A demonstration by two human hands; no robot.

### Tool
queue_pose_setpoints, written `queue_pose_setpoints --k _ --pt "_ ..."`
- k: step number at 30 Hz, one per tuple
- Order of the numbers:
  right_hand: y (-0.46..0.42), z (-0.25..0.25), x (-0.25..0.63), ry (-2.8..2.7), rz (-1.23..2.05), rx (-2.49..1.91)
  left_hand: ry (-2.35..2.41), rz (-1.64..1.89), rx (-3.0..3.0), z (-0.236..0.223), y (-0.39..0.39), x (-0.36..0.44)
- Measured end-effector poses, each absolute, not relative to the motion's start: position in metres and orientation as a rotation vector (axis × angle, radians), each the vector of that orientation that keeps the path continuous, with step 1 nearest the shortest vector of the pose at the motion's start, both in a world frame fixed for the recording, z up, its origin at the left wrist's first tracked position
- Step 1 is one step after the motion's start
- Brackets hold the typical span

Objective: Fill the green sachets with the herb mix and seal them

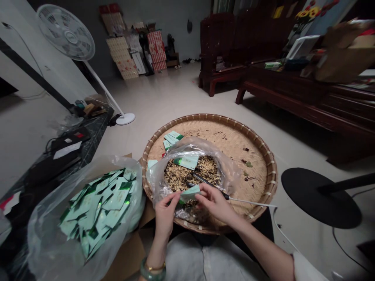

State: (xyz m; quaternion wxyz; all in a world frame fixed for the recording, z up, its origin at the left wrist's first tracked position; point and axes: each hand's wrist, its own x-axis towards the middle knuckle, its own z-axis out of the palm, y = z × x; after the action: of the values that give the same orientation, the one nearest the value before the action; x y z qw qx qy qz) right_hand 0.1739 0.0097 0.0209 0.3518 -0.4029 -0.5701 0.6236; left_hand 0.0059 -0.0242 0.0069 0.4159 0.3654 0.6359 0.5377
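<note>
A big round tan woven tray (pixel 249 156) holds a clear plastic bag (pixel 225 168) of brown bits. Above the bag, the left hand (pixel 165 212) and the right hand (pixel 213 205) pinch a small pale green paper packet (pixel 190 194) tight.

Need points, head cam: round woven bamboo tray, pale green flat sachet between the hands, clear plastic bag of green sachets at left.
Round woven bamboo tray (pixel 273 175): head view, on the right rim.
Pale green flat sachet (pixel 190 194): head view, on its face between the fingers.
Clear plastic bag of green sachets (pixel 43 249): head view, on the bare plastic wall at lower left.
</note>
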Motion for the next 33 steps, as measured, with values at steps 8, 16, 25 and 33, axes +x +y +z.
queue_pose_setpoints --k 8,16,25,33 --pt "0.009 0.007 0.174 -1.356 2.023 -0.909 1.563 1.264 0.984 0.001 -0.026 0.006" --pt "0.009 -0.009 0.173 -1.428 1.894 -0.983 1.778 1.364 1.837 0.002 -0.031 -0.006" --pt "0.011 -0.009 0.17 -1.314 1.951 -0.915 1.767 0.773 2.531 0.002 -0.033 0.009" --pt "0.01 0.003 0.17 -1.047 2.01 -0.91 1.632 0.854 2.448 -0.006 -0.028 0.006"
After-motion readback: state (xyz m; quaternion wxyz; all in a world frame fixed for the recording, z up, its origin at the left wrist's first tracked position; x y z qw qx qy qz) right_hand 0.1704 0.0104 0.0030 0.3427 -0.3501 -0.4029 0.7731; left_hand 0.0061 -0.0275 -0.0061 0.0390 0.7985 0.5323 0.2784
